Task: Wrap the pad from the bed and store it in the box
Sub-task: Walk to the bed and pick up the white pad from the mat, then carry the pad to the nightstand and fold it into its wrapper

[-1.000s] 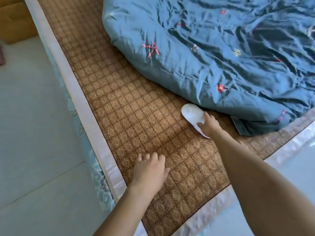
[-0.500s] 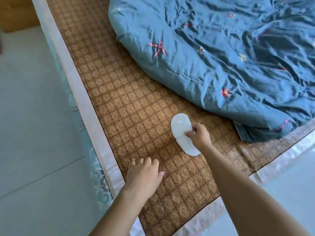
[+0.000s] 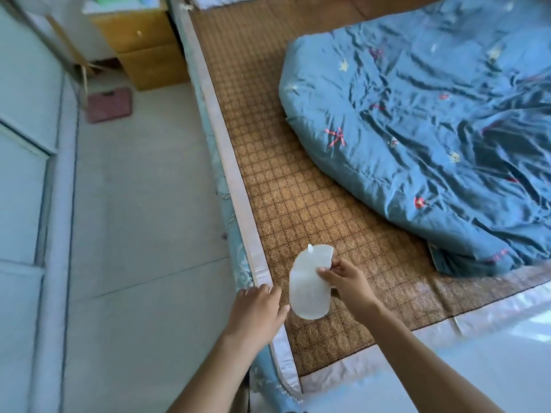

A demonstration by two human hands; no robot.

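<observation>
Pad (image 3: 308, 289) hangs over the bed (image 3: 226, 162) edge. My left hand (image 3: 258, 315) is open beside it, holding nothing. My right hand (image 3: 346, 280) pinches its side. It looks light and floppy, so I should hold both ends to wrap it.

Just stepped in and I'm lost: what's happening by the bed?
A person is holding a white pad in the right hand, pinched at its edge and lifted above the woven mat near the bed's corner. The left hand is open beside it, touching nothing clearly. A rumpled blue quilt lies farther back. The pad is not wrapped yet, and no box is visible.
</observation>
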